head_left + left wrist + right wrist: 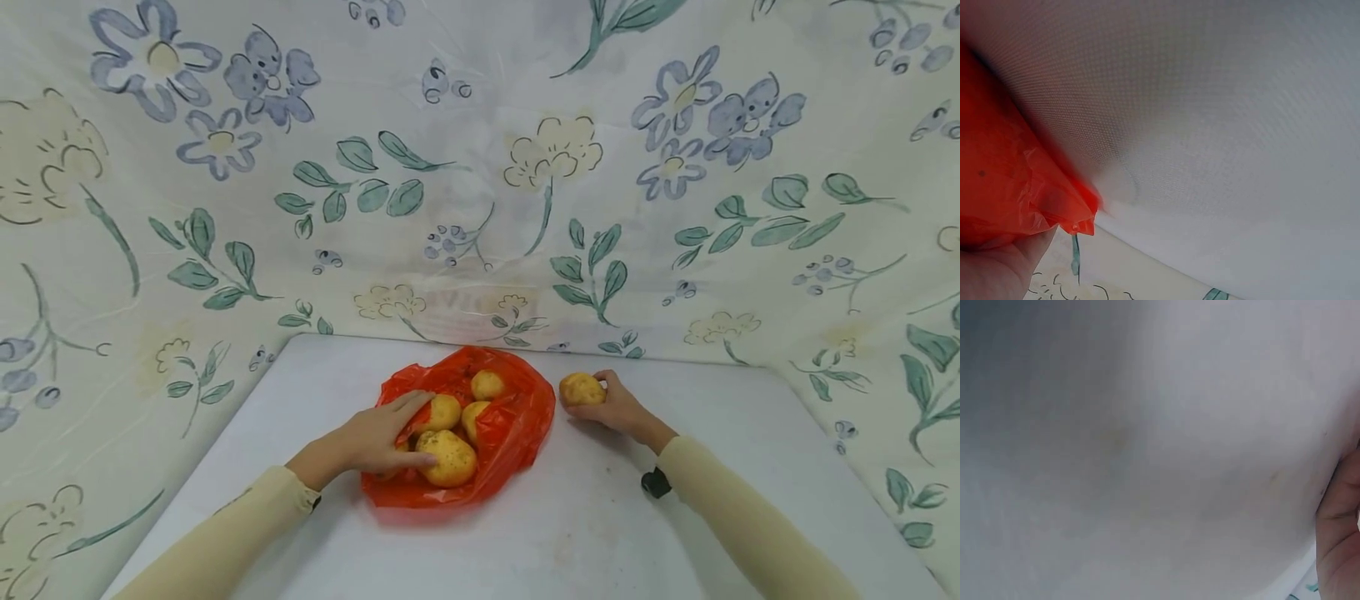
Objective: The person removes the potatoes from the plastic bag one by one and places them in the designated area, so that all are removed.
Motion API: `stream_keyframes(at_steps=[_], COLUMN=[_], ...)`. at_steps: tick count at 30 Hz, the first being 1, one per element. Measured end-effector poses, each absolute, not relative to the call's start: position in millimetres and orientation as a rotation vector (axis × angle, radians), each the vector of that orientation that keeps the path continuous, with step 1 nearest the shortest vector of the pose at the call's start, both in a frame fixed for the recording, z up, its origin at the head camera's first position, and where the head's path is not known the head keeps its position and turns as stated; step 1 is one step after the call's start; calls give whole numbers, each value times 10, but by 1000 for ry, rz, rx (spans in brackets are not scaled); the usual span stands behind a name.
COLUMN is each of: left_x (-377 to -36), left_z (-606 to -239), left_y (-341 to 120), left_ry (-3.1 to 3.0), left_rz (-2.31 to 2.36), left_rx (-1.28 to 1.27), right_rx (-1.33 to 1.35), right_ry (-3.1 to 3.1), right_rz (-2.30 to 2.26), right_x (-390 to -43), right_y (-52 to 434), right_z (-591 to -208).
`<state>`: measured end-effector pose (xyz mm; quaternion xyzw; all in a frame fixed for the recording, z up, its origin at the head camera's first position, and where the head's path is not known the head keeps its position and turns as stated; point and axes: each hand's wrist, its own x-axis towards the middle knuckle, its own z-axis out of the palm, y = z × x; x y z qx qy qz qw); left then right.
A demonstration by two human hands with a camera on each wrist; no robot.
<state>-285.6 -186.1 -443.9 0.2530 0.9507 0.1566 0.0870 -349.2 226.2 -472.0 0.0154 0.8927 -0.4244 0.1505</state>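
Note:
A red plastic bag [517, 433] lies spread on the white table, its mouth facing up with several yellow potatoes inside. The biggest visible potato [452, 460] is near the front, and a smaller potato [487, 385] lies toward the back. My left hand [378, 435] rests over the bag's left side, fingers extended along the film and thumb against the front potato. In the left wrist view, part of this hand [1000, 269] shows beside the bag [1016, 181]. Right of the bag, my right hand [617, 407] grips a single potato [581, 390] between thumb and fingers, low over the table.
The white table [585, 533] runs back to a flower-patterned sheet [480, 275], which also hangs along both sides. Small dark specks mark the tabletop right of the bag. A black strap piece [656, 483] is at the right wrist.

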Motion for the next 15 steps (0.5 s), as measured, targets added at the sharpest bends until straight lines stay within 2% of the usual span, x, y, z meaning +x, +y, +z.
stream_keyframes(at_steps=[8, 15], left_x=[-2844, -2865], left_z=[-4443, -4451], left_y=[-1843, -1842], left_ry=[2823, 2837], left_rz=[473, 477], left_rx=[754, 765], right_rx=[-65, -32], right_ry=[2520, 2534], right_rz=[-1248, -1194], right_x=[-3484, -3484], right_y=[2302, 2318], right_z=[-4746, -4726])
